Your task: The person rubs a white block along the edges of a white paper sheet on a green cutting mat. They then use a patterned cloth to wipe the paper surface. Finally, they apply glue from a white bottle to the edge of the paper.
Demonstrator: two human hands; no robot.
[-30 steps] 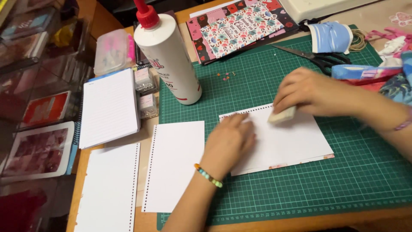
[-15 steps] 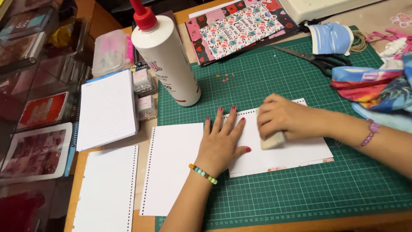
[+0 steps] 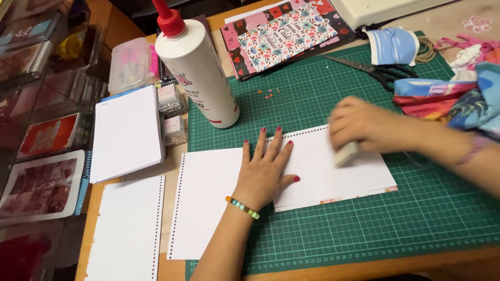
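My left hand (image 3: 265,169) lies flat with fingers spread on the left end of a white punched sheet (image 3: 333,179) that rests on the green cutting mat (image 3: 364,229). A patterned layer peeks out under the sheet's lower right edge. My right hand (image 3: 364,125), blurred, grips a small pale block (image 3: 346,154) and presses it onto the sheet's upper right part. A second white punched sheet (image 3: 200,203) lies just left of my left hand, half off the mat.
A large white glue bottle with a red cap (image 3: 195,73) stands at the mat's upper left. Scissors (image 3: 375,70), a blue ribbon roll (image 3: 391,46) and colourful fabric (image 3: 458,99) lie at the upper right. Patterned covers (image 3: 284,34), a lined notepad (image 3: 127,132) and another sheet (image 3: 127,229) sit around.
My right hand has slid the block back toward the right across the sheet. My left hand has opened flat, fingers spread, and stays on the sheet's left end.
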